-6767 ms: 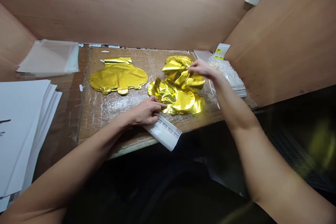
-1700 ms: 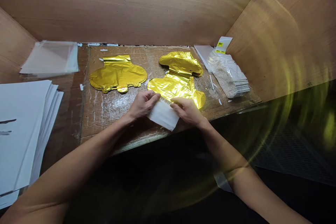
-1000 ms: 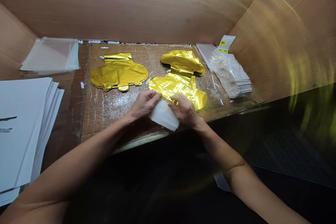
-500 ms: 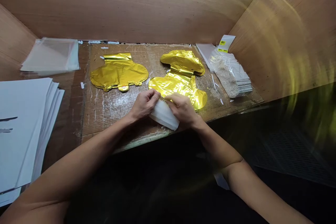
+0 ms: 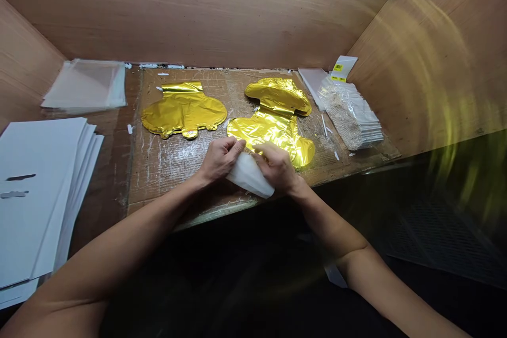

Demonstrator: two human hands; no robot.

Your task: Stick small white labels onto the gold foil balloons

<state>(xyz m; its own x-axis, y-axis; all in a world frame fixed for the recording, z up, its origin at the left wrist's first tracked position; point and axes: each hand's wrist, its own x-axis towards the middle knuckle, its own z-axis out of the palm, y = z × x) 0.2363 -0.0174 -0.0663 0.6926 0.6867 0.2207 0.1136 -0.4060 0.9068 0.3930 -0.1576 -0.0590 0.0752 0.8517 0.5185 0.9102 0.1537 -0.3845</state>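
A whitish, translucent plastic bag (image 5: 249,175) hangs tilted between my two hands near the front edge of the bench, with small print along its upper part. My left hand (image 5: 222,158) is closed on its upper left side, thumb on top. Closed on the upper right side is my right hand (image 5: 277,165), its fingers curled inward. Just beyond the hands lies a crumpled gold foil balloon (image 5: 269,132), partly covered by them. Behind that is a stack of folded gold foil balloons (image 5: 277,94). Another gold foil stack (image 5: 184,111) lies to the left.
Clear plastic sleeves (image 5: 85,84) lie at the back left, above a pile of white cards (image 5: 43,190). A bundle of thin white straws (image 5: 362,116) in clear wrap sits at the right. Wooden walls (image 5: 198,10) enclose the cardboard-covered bench (image 5: 158,174).
The view has shifted slightly, so the bench items appear a little further right. Both hands keep hold of the bag, and its print is now more covered.
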